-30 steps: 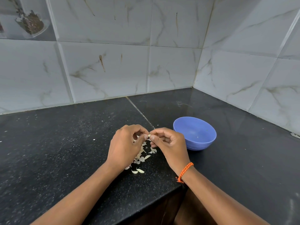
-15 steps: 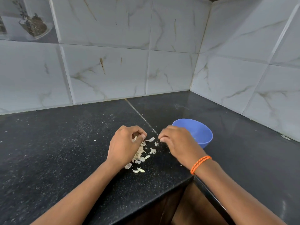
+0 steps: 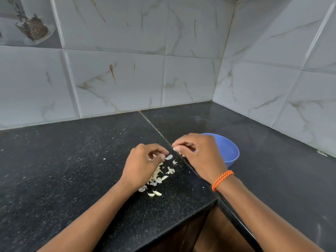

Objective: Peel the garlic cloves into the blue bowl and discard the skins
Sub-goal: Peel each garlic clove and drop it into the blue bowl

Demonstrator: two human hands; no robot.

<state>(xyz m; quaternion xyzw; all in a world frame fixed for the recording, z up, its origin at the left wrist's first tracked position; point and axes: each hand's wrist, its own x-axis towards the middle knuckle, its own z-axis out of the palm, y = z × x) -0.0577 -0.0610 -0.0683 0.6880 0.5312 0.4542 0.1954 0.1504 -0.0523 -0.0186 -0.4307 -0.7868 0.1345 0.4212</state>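
Note:
A blue bowl (image 3: 230,151) stands on the black counter, partly hidden behind my right hand (image 3: 201,157). That hand's fingertips pinch a small pale garlic clove (image 3: 176,148) just left of the bowl. My left hand (image 3: 143,166) hovers with curled fingers over a pile of pale garlic skins (image 3: 160,176); something small and pale sits between its fingertips, but I cannot tell what. Two loose pale pieces (image 3: 155,193) lie at the pile's near end.
The black speckled counter (image 3: 72,170) runs into a corner of white marbled wall tiles (image 3: 190,79). Its front edge (image 3: 181,215) drops off close below my wrists. An orange cord band circles my right wrist (image 3: 222,180).
My hands were together on one clove, then separated. The right hand reached toward the bowl and has now lifted slightly, pinching a clove. The left hand stayed over the skins.

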